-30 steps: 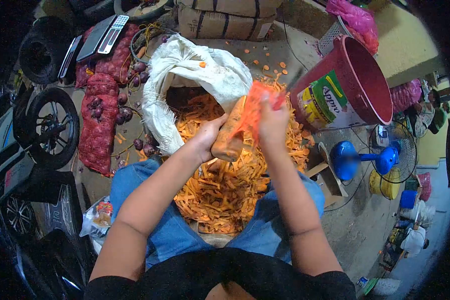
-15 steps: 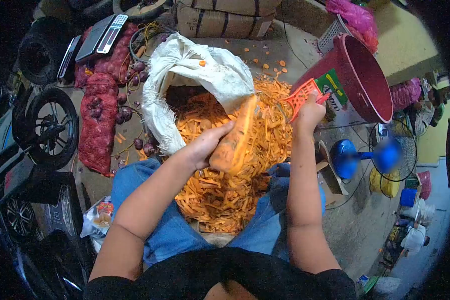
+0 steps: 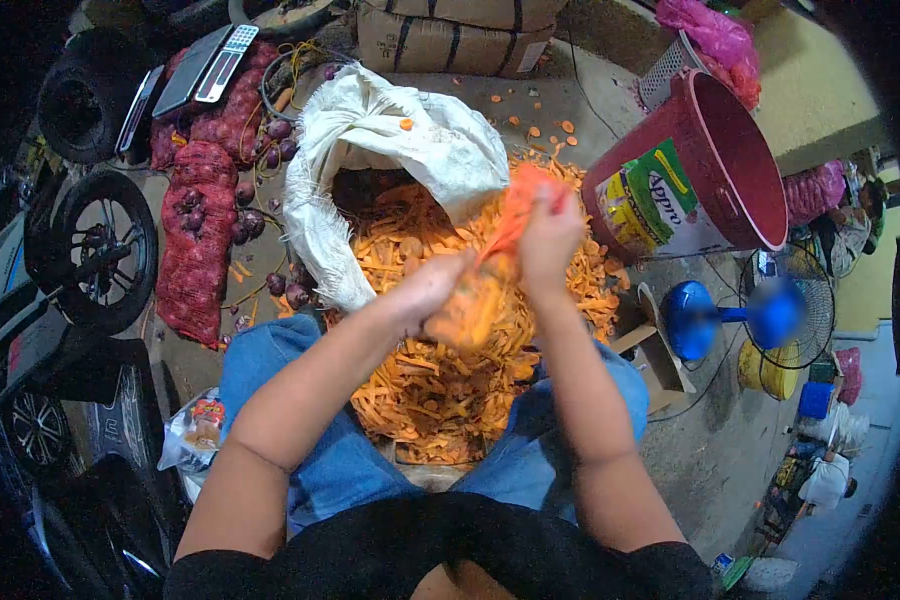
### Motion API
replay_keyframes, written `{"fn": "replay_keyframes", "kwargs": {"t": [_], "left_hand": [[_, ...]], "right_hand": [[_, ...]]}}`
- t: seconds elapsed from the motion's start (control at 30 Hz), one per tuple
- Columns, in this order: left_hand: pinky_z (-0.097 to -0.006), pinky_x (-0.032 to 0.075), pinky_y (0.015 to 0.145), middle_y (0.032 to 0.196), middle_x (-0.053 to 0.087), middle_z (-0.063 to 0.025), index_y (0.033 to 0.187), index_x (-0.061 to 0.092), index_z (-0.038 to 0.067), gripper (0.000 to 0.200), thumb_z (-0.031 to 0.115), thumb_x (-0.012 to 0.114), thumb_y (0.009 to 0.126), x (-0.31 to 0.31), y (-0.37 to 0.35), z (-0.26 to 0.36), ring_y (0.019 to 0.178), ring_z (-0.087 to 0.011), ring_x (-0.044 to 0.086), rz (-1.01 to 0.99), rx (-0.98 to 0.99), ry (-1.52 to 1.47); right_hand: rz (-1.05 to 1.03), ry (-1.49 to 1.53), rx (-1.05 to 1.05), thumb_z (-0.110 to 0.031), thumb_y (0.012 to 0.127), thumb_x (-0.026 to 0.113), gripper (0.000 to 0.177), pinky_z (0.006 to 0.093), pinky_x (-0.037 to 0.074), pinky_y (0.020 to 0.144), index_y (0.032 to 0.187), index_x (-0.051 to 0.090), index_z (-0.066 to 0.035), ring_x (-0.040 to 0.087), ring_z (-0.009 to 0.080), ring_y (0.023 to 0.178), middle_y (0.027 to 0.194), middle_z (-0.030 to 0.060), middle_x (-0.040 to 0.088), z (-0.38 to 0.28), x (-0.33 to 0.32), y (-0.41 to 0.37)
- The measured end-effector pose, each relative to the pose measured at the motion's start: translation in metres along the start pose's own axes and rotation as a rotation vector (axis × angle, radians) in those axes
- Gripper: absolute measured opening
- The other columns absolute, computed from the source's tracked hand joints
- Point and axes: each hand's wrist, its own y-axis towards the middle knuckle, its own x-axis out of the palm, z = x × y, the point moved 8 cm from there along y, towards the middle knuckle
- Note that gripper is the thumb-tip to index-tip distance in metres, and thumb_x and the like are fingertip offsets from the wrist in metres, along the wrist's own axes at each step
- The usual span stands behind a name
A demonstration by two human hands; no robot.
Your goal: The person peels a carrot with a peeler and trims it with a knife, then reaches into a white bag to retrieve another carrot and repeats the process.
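Observation:
My left hand (image 3: 430, 288) is wrapped round a large carrot (image 3: 470, 310) that is blurred by motion. A red-orange peeler (image 3: 515, 220), also smeared, is in my right hand (image 3: 553, 240), and its head lies against or just over the upper end of the carrot. Below both hands a big heap of orange peelings (image 3: 430, 395) spreads between my knees. Beside the heap, on the left, a white woven sack (image 3: 405, 130) lies with its mouth open and more peelings inside.
Red net bags of onions (image 3: 198, 250) and a scale (image 3: 195, 75) are at the left, near a motorbike wheel (image 3: 105, 255). A dark red bucket (image 3: 670, 170) tilts at the right, above a cardboard box (image 3: 660, 365) and a fan (image 3: 790, 305). A person (image 3: 827, 482) is far right.
My right hand has swung left and down from in front of the bucket, bringing the peeler onto the carrot. My left hand still holds the carrot in nearly the same place.

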Motion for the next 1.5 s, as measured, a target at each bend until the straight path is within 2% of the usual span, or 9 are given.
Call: {"fn": "replay_keyframes", "kwargs": {"t": [0.17, 0.33, 0.47, 0.6, 0.77, 0.83, 1.13, 1.33, 1.5], "left_hand": [[-0.0266, 0.046, 0.067, 0.091, 0.055, -0.0083, 0.102, 0.046, 0.002, 0.036, 0.030, 0.032, 0.084, 0.028, -0.012, -0.015, 0.075, -0.0147, 0.056, -0.060, -0.108, -0.043], [-0.0291, 0.046, 0.068, 0.092, 0.055, -0.0105, 0.102, 0.045, 0.001, 0.037, 0.030, 0.030, 0.084, -0.003, 0.000, -0.012, 0.077, -0.0169, 0.056, 0.132, -0.126, -0.251], [-0.0308, 0.047, 0.057, 0.080, 0.055, -0.0092, 0.093, 0.047, 0.003, 0.037, 0.031, 0.025, 0.085, -0.017, 0.015, -0.006, 0.062, -0.0161, 0.056, 0.189, 0.053, -0.249], [-0.0268, 0.047, 0.059, 0.086, 0.056, -0.0080, 0.097, 0.049, 0.001, 0.031, 0.024, 0.033, 0.083, -0.002, 0.001, 0.001, 0.066, -0.0146, 0.057, 0.119, 0.058, -0.165], [-0.0229, 0.044, 0.059, 0.086, 0.056, -0.0049, 0.098, 0.049, 0.002, 0.034, 0.028, 0.032, 0.084, 0.026, -0.016, -0.013, 0.068, -0.0111, 0.054, -0.007, -0.060, 0.176], [-0.0253, 0.045, 0.064, 0.089, 0.056, -0.0065, 0.099, 0.049, 0.003, 0.037, 0.032, 0.033, 0.084, 0.027, -0.011, -0.019, 0.073, -0.0131, 0.055, -0.057, -0.128, 0.054], [-0.0316, 0.047, 0.064, 0.084, 0.055, -0.0078, 0.100, 0.045, 0.004, 0.033, 0.030, 0.037, 0.082, -0.014, -0.005, 0.010, 0.071, -0.0158, 0.056, 0.084, -0.034, -0.294], [-0.0287, 0.047, 0.067, 0.091, 0.055, -0.0088, 0.101, 0.047, 0.003, 0.035, 0.031, 0.038, 0.082, -0.018, -0.005, 0.024, 0.077, -0.0166, 0.056, 0.000, 0.111, -0.409], [-0.0327, 0.047, 0.067, 0.089, 0.054, -0.0116, 0.101, 0.044, 0.003, 0.035, 0.030, 0.033, 0.083, -0.012, -0.010, 0.031, 0.076, -0.0208, 0.056, -0.063, 0.076, -0.502]], "right_hand": [[0.333, -0.206, 0.185, -0.016, 0.078, 0.047, 0.020, 0.0324, 0.039, 0.054, 0.072, 0.050, 0.004, 0.050, 0.0194, 0.055, 0.063, 0.0121, 0.053, 0.074, -0.047, 0.048], [0.032, 0.180, 0.498, -0.015, 0.078, 0.047, 0.020, 0.0306, 0.038, 0.051, 0.075, 0.049, 0.005, 0.045, 0.0133, 0.053, 0.061, 0.0044, 0.050, 0.021, -0.023, 0.014], [-0.233, 0.162, -0.025, -0.015, 0.079, 0.046, 0.017, 0.0303, 0.038, 0.050, 0.075, 0.049, 0.002, 0.047, 0.0151, 0.052, 0.060, 0.0078, 0.052, -0.034, 0.015, -0.038], [-0.259, 0.055, 0.005, -0.016, 0.079, 0.045, 0.017, 0.0304, 0.039, 0.052, 0.075, 0.049, 0.000, 0.049, 0.0187, 0.053, 0.061, 0.0125, 0.052, -0.017, 0.019, -0.028], [0.213, -0.233, -0.013, -0.016, 0.077, 0.048, 0.020, 0.0323, 0.038, 0.051, 0.071, 0.048, 0.003, 0.050, 0.0203, 0.054, 0.060, 0.0121, 0.053, 0.058, -0.035, 0.047], [0.333, -0.030, 0.344, -0.016, 0.077, 0.049, 0.023, 0.0321, 0.036, 0.050, 0.067, 0.047, 0.005, 0.048, 0.0182, 0.052, 0.059, 0.0104, 0.052, 0.084, -0.051, 0.045], [0.067, 0.377, 0.373, -0.016, 0.078, 0.048, 0.017, 0.0265, 0.034, 0.049, 0.076, 0.046, 0.001, 0.041, 0.0097, 0.053, 0.060, 0.0016, 0.047, 0.024, -0.010, 0.009], [-0.044, 0.167, -0.051, -0.016, 0.081, 0.044, 0.016, 0.0222, 0.031, 0.045, 0.074, 0.046, -0.002, 0.035, 0.0051, 0.051, 0.057, -0.0038, 0.041, 0.000, -0.004, 0.008], [-0.010, 0.360, 0.187, -0.019, 0.080, 0.047, 0.021, 0.0220, 0.029, 0.042, 0.069, 0.046, -0.002, 0.034, 0.0049, 0.047, 0.055, -0.0031, 0.041, 0.017, -0.008, 0.016]]}}
